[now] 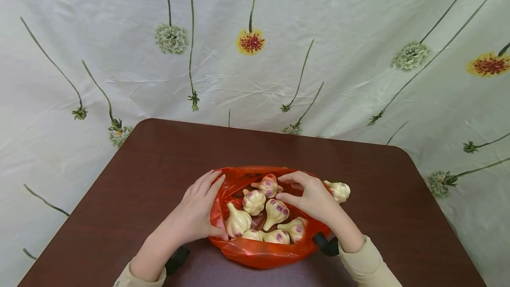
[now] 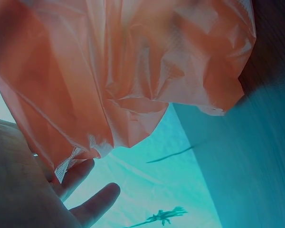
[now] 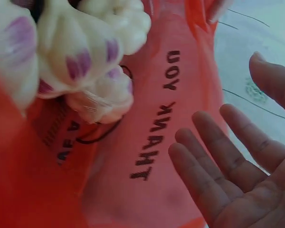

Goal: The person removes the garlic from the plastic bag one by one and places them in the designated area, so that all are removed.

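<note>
A red plastic bag (image 1: 255, 254) lies on the table with its mouth spread wide. Several garlic bulbs (image 1: 276, 212), cream with purple patches, are inside it. My left hand (image 1: 195, 209) is at the bag's left side, fingers extended and thumb by the front rim; the left wrist view shows the bag's film against its fingers. Over the bag's right part hovers my right hand (image 1: 312, 196), fingers loosely bent. In the right wrist view that hand (image 3: 242, 175) holds nothing, beside the bag wall printed "THANK YOU" (image 3: 156, 118).
One more garlic bulb (image 1: 339, 191) is outside the bag, just beyond my right hand. The dark brown table (image 1: 159, 158) has rounded far corners. A white cloth with flower prints (image 1: 223, 70) hangs behind it.
</note>
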{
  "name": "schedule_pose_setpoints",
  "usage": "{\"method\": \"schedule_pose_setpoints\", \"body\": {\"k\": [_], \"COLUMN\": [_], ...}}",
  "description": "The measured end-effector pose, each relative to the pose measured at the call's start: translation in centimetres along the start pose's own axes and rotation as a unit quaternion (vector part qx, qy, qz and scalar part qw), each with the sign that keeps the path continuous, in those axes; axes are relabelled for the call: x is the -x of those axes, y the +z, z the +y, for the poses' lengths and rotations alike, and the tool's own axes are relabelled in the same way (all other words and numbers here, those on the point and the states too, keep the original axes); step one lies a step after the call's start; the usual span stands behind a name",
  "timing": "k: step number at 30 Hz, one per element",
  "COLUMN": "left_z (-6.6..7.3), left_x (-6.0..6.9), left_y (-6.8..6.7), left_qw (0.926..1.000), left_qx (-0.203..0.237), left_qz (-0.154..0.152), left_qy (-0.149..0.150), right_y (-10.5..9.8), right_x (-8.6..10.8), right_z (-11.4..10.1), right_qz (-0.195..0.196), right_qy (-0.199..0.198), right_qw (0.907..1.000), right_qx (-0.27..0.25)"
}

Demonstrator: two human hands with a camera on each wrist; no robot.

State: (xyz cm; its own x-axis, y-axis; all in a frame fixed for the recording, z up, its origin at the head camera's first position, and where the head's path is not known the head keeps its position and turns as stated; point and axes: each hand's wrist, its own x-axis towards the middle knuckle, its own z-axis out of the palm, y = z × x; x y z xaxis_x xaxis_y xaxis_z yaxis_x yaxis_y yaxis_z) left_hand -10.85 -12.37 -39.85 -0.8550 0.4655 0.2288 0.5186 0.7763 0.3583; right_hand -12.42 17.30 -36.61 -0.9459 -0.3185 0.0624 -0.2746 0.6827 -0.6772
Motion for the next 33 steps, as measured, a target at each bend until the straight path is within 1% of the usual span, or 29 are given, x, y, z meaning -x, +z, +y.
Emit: {"method": "schedule_pose_setpoints", "body": {"k": [7, 14, 18, 23, 27, 30, 33], "left_z": [0.0, 0.1, 0.1, 0.1, 0.1, 0.1, 0.2], "left_x": [0.0, 0.0, 0.0, 0.0, 0.0, 0.0, 0.0], "left_y": [0.2, 0.4, 0.5, 0.5, 0.5, 0.5, 0.5], "left_qw": [1.0000, 1.0000, 1.0000, 1.0000, 1.0000, 1.0000, 1.0000], "left_qx": [0.001, -0.003, 0.001, 0.001, -0.001, -0.001, 0.000], "left_qz": [0.002, 0.002, -0.001, -0.007, -0.006, -0.006, -0.010], "left_qy": [0.000, 0.001, -0.002, -0.003, -0.001, 0.000, 0.000], "right_y": [1.4, 2.6, 3.2, 3.8, 4.2, 4.3, 4.4], "right_x": [-0.1, -0.1, -0.1, -0.1, -0.1, -0.1, -0.1], "right_z": [1.0, 2.1, 2.4, 2.6, 2.7, 2.8, 2.8], "right_qz": [-0.039, -0.060, -0.071, -0.087, -0.103, -0.114, -0.118], "right_qy": [0.048, 0.054, 0.066, 0.084, 0.089, 0.093, 0.094], "right_qw": [0.9981, 0.9965, 0.9949, 0.9922, 0.9896, 0.9879, 0.9876], "right_qx": [0.008, 0.022, 0.029, 0.031, 0.048, 0.049, 0.046]}}
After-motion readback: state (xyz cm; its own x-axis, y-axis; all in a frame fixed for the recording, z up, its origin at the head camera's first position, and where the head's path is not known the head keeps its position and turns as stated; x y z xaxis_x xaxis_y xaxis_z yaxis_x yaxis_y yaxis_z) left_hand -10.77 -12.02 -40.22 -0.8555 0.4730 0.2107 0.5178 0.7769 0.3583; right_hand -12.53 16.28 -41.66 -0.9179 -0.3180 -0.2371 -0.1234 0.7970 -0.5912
